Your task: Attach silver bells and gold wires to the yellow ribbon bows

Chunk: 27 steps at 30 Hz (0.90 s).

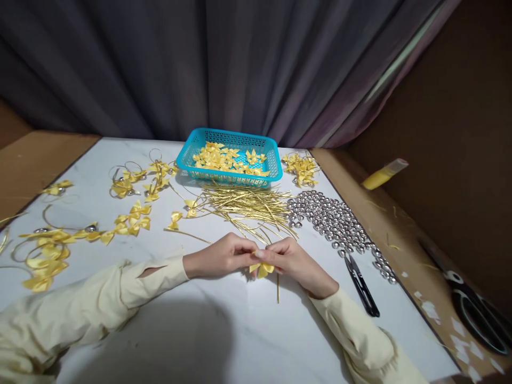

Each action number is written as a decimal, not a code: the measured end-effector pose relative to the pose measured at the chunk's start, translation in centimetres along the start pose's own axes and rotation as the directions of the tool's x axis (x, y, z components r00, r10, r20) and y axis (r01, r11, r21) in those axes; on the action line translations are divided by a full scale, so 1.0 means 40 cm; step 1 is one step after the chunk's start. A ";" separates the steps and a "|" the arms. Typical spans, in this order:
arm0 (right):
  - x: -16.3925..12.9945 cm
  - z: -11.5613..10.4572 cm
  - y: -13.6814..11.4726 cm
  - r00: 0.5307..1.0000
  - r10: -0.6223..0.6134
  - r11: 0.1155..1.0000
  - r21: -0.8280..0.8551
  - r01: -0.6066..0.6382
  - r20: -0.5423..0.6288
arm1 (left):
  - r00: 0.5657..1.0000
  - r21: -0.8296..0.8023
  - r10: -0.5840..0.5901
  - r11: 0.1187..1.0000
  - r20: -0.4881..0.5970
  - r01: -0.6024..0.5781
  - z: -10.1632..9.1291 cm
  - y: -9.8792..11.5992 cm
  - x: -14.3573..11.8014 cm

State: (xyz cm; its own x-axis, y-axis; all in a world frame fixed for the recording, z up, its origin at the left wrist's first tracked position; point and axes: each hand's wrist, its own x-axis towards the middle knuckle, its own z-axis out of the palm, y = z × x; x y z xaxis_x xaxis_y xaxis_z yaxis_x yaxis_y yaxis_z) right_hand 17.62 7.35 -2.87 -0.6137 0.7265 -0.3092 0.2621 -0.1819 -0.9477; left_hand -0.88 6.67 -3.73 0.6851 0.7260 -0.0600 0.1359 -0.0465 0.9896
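Just in front of me, my left hand and my right hand meet with fingertips closed on a small yellow satin ribbon bow. The bow's loops stick out below my thumbs; its middle is covered by my fingers. A piece of gold cord points down from beneath my right fingers, and I cannot tell whether it is attached to the bow. Beyond my hands lies a heap of loose gold cords. Another cord lies by my left wrist, near a loose yellow bow.
A blue plastic basket holds yellow bows at the back. Many silver beads spread on the right, beside black thread snips. Bows with cord loops lie left. Large black scissors and a yellow-filled tube are at far right.
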 end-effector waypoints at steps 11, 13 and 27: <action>-0.004 0.000 -0.005 0.999 -0.031 0.984 0.175 0.036 -0.028 | 1.000 -0.105 -0.020 0.994 0.021 0.022 -0.002 0.000 0.001; -0.001 -0.001 0.001 0.999 -0.024 0.978 0.204 0.031 -0.040 | 1.000 -0.109 -0.013 0.994 0.002 0.014 0.000 0.000 0.000; 0.004 0.012 0.005 1.000 -0.007 0.990 0.144 0.008 -0.004 | 0.999 -0.193 -0.047 0.980 0.017 0.050 0.010 -0.002 0.000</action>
State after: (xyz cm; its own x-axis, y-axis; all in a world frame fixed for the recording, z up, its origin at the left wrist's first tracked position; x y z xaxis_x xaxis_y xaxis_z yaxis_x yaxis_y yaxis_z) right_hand 17.24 7.12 -3.15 -0.6128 0.7303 -0.3020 0.1477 -0.2696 -0.9516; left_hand -0.61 6.40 -3.85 0.6901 0.7155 -0.1088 0.0286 0.1232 0.9920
